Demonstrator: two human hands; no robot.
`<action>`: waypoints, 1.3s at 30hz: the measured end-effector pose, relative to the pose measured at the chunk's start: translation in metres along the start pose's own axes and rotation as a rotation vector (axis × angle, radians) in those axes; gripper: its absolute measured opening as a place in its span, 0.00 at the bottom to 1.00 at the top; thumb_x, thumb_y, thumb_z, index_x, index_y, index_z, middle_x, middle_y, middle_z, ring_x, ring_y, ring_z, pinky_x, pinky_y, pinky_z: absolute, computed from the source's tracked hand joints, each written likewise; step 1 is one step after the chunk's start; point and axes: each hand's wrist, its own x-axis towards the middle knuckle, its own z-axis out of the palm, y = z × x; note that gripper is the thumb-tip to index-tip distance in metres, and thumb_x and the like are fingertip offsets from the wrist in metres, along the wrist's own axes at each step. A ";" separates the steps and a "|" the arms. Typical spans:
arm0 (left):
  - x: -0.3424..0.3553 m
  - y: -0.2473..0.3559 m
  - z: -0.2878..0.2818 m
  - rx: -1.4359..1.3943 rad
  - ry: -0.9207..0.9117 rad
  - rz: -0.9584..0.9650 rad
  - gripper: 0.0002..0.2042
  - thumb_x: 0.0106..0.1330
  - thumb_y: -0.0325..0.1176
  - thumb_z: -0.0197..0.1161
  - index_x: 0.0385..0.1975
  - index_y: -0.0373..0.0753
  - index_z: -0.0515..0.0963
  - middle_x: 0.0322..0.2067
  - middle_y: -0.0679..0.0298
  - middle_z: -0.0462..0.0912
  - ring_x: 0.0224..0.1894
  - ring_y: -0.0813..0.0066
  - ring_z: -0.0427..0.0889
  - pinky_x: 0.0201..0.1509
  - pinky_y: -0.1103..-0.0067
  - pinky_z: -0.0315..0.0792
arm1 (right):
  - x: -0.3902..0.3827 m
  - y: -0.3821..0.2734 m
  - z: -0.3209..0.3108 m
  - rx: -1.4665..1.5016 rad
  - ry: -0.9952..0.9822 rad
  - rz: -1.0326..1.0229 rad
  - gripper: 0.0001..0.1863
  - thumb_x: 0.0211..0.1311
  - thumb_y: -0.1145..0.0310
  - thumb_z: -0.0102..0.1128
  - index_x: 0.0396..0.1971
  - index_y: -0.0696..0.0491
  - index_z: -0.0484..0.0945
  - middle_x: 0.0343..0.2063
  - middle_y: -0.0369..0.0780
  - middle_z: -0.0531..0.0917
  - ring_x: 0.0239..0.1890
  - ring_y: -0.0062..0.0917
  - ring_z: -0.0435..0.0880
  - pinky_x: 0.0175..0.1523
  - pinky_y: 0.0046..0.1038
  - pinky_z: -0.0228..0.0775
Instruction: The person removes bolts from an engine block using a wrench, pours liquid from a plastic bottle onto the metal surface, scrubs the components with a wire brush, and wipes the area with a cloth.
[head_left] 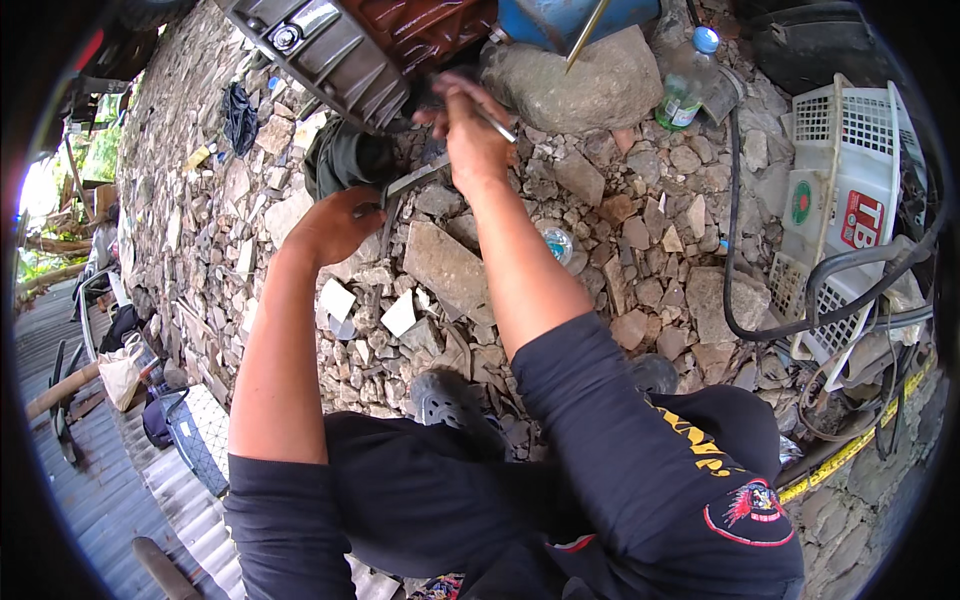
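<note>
Ahead of me a grey ribbed metal housing [335, 60] stands on the rubble, joined to a reddish-brown casting [430, 35]. My right hand [473, 140] is closed on a slim metal rod [497, 126] at the housing's lower corner. Its fingertips are partly blurred, and the rod's far end is hidden. My left hand [335, 228] is lower and to the left, its fingers pinched at the near end of a flat metal bar [418, 178]. That bar slants up toward my right wrist. Dark cloth [345, 158] lies bunched just beyond the left hand.
A large stone [590, 85] sits beneath a blue metal part [570, 22]. Right of it are a plastic bottle [683, 85], a black hose [735, 220] and a white crate [835, 190]. Broken stones [450, 265] cover the ground around my shoes [450, 405]. Corrugated sheets [100, 480] lie at left.
</note>
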 end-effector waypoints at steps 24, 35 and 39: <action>0.007 -0.010 0.005 -0.080 -0.052 -0.033 0.23 0.62 0.39 0.64 0.56 0.39 0.73 0.46 0.53 0.82 0.51 0.64 0.80 0.56 0.73 0.71 | -0.010 0.010 0.001 -0.492 -0.048 -0.085 0.11 0.68 0.73 0.47 0.44 0.59 0.78 0.25 0.40 0.84 0.22 0.22 0.85 0.28 0.20 0.73; 0.007 -0.011 0.003 -0.079 -0.042 -0.006 0.24 0.62 0.40 0.64 0.57 0.38 0.73 0.49 0.51 0.81 0.52 0.62 0.80 0.56 0.72 0.71 | 0.002 0.007 0.006 -0.145 0.056 -0.060 0.12 0.71 0.72 0.47 0.47 0.60 0.75 0.44 0.45 0.81 0.25 0.22 0.85 0.22 0.17 0.66; 0.005 -0.011 0.005 -0.123 -0.041 -0.027 0.23 0.63 0.37 0.64 0.57 0.35 0.72 0.49 0.51 0.81 0.52 0.64 0.80 0.56 0.73 0.72 | -0.010 0.010 0.007 -0.005 0.049 0.099 0.12 0.72 0.70 0.48 0.48 0.59 0.74 0.46 0.43 0.80 0.26 0.24 0.85 0.22 0.16 0.65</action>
